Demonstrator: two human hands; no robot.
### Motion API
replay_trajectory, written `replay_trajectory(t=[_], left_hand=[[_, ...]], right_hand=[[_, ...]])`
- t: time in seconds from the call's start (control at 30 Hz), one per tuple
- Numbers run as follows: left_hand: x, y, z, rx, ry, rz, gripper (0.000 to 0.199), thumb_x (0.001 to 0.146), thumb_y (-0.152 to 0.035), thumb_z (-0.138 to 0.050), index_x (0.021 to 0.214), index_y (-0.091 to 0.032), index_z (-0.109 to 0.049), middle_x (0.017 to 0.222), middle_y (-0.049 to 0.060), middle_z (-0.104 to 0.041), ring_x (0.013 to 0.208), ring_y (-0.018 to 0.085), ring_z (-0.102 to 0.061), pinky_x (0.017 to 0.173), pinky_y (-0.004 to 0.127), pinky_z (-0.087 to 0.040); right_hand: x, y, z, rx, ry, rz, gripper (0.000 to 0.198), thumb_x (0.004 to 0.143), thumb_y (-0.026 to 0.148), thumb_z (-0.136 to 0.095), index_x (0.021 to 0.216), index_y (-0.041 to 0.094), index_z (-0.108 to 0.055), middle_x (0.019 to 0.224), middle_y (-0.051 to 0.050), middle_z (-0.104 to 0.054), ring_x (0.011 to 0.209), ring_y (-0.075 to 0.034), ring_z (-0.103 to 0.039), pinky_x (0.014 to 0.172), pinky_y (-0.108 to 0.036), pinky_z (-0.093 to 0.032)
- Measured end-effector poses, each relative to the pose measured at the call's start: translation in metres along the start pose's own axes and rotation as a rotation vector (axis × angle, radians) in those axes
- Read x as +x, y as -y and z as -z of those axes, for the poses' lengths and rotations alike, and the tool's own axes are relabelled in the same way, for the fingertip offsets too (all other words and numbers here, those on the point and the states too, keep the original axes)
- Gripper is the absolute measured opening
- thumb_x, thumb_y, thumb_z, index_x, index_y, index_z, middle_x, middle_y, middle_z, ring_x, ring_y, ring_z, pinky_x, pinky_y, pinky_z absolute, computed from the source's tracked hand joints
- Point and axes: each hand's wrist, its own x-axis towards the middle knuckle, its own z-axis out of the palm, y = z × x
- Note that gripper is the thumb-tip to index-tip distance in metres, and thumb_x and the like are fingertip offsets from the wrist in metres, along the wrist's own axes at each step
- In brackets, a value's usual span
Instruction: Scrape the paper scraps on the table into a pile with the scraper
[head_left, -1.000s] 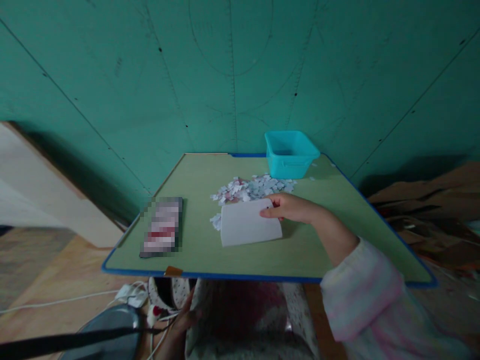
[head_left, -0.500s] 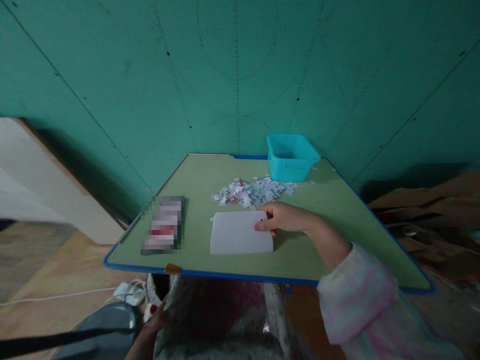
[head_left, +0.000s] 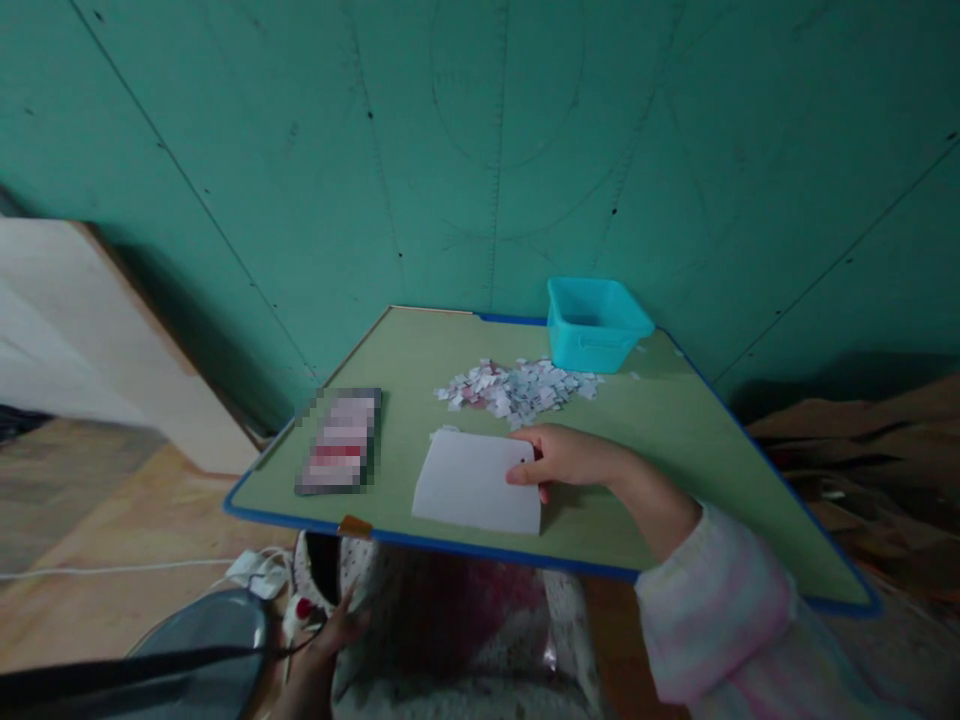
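My right hand point(head_left: 555, 462) is closed on the right edge of a thin white board point(head_left: 469, 485), thumb on top near a small dark hole. The board is held at a slant over the table point(head_left: 652, 430). Just beyond it lies a heap of small paper scraps point(head_left: 525, 388), mostly white with some pinkish ones. A blue plastic bin point(head_left: 592, 345) stands behind the heap's right end; its inner floor is hidden. Below the table's front edge, my left hand point(head_left: 334, 635) is at lower left, somewhat blurred, its visible fingers apart and nothing seen in them.
A pixelated phone-like object point(head_left: 341, 442) lies at the table's left. An orange-brown clip point(head_left: 355, 526) sits on the blue front edge. A grey round stool point(head_left: 202, 640) and white cables point(head_left: 259, 572) are at lower left. Cardboard point(head_left: 885, 450) is piled on the right. A green wall rises behind.
My right hand has drawn the white board slightly toward me, and the board has turned and tilted. My left hand has shifted up and right. The camera view has moved a little.
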Motion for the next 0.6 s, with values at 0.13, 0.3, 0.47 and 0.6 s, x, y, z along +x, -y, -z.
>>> replay_trajectory(t=[0.13,0.3,0.47,0.6], left_hand=[[0.008,0.005,0.009,0.029,-0.030,0.031,0.054,0.045,-0.022,-0.079,0.098,-0.022,-0.068,0.078,0.006,-0.076,0.071,0.035,-0.070,0.059,0.041,-0.055],[0.010,0.010,0.006,-0.028,0.011,0.040,0.061,0.049,-0.019,-0.077,0.108,-0.024,-0.064,0.086,0.004,-0.076,0.079,0.034,-0.069,0.065,0.039,-0.055],[0.003,0.010,-0.007,-0.095,0.062,-0.014,0.074,0.051,-0.013,-0.074,0.121,-0.026,-0.053,0.091,0.003,-0.075,0.091,0.032,-0.067,0.075,0.037,-0.052],[0.000,0.009,-0.010,-0.121,0.088,0.041,0.080,0.054,-0.013,-0.072,0.128,-0.025,-0.045,0.094,0.004,-0.075,0.094,0.032,-0.065,0.076,0.037,-0.051]], right_hand=[[0.001,0.002,-0.008,0.014,0.058,-0.006,0.024,0.074,0.033,-0.062,0.085,0.015,-0.052,0.067,0.003,-0.057,0.046,-0.005,-0.051,0.043,-0.017,-0.038],[-0.003,0.008,-0.010,0.029,0.074,-0.006,0.024,0.073,0.032,-0.063,0.084,0.015,-0.051,0.068,0.003,-0.057,0.047,-0.005,-0.051,0.044,-0.018,-0.039],[-0.006,0.014,-0.013,0.025,0.140,-0.001,0.021,0.073,0.031,-0.062,0.081,0.015,-0.051,0.066,0.003,-0.056,0.046,-0.005,-0.050,0.045,-0.018,-0.039],[-0.004,0.013,-0.013,-0.008,0.049,0.029,0.024,0.073,0.034,-0.062,0.083,0.015,-0.053,0.065,0.003,-0.056,0.047,-0.006,-0.050,0.045,-0.019,-0.038]])
